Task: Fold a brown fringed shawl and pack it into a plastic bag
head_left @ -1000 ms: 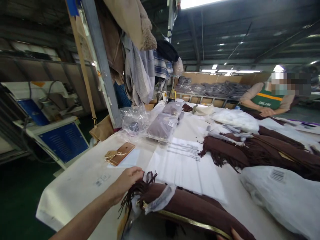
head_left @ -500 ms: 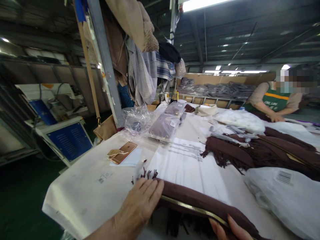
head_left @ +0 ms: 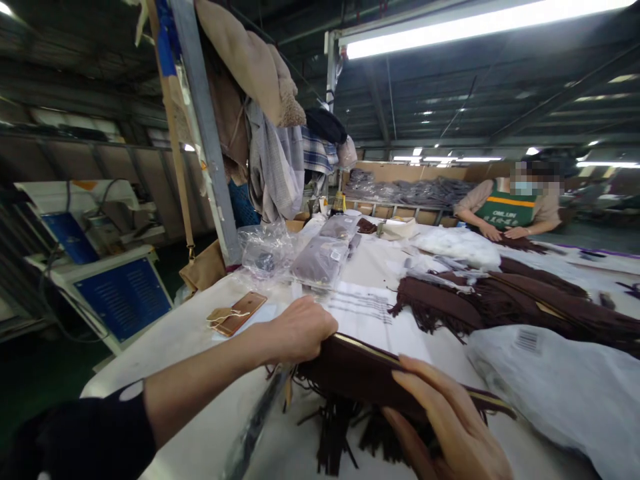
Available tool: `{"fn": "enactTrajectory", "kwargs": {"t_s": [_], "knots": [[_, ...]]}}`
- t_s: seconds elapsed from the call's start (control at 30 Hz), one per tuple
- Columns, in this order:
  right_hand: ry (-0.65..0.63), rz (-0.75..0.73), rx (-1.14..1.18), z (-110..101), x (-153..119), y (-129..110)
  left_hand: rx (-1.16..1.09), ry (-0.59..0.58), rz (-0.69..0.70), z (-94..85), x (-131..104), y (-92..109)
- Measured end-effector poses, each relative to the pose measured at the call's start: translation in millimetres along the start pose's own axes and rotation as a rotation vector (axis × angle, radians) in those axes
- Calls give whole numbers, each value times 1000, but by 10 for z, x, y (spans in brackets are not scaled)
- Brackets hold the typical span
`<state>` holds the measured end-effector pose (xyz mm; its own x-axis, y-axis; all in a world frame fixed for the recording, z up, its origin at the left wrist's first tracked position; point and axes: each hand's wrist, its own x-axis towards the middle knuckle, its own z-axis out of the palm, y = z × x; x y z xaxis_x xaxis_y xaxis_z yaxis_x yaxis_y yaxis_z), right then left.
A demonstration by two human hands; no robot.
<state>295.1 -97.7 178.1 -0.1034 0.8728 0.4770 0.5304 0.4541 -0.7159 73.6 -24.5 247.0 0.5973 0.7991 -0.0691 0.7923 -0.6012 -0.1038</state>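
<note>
A dark brown fringed fabric cover (head_left: 360,373) with a brass zip along its upper edge is held over the near side of the table. At the zip's left end my left hand (head_left: 305,330) is closed in a fist on the cover's corner. My right hand (head_left: 445,420) grips the cover farther right, fingers over the zip edge and thumb lower down. Dark tassels (head_left: 333,433) hang below the cloth. Beneath my left wrist is a long, dark, shiny strip (head_left: 255,420), blurred and hard to identify.
A phone (head_left: 245,313) with a tag lies on the left of the white-covered table (head_left: 150,360). Grey packed goods (head_left: 317,260) sit behind. More brown fringed covers (head_left: 500,300) and a white plastic bag (head_left: 555,373) are at right. A co-worker (head_left: 510,207) stands across the table.
My left hand has gone from lying flat over the cover's end to a fist on its corner. The zip edge is raised, and my right hand shows more fully. The camera view has shifted right.
</note>
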Motion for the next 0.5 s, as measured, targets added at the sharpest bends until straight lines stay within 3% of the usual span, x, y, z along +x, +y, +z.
{"fn": "enactTrajectory", "kwargs": {"t_s": [0.07, 0.17, 0.23, 0.3, 0.4, 0.5], "knots": [[-102, -155, -240, 16, 222, -64, 60, 14, 104, -214, 44, 119], [-409, 19, -398, 3, 512, -124, 114, 63, 186, -446, 78, 226], [-544, 126, -409, -30, 600, -111, 137, 17, 169, -526, 96, 221], [-605, 166, -307, -79, 604, -29, 140, -64, 149, -557, 116, 174], [-681, 257, -81, -192, 525, 201, 111, -66, 135, -563, 141, 83], [-707, 336, -94, -333, 436, 452, 119, -90, 99, -589, 135, 17]]}}
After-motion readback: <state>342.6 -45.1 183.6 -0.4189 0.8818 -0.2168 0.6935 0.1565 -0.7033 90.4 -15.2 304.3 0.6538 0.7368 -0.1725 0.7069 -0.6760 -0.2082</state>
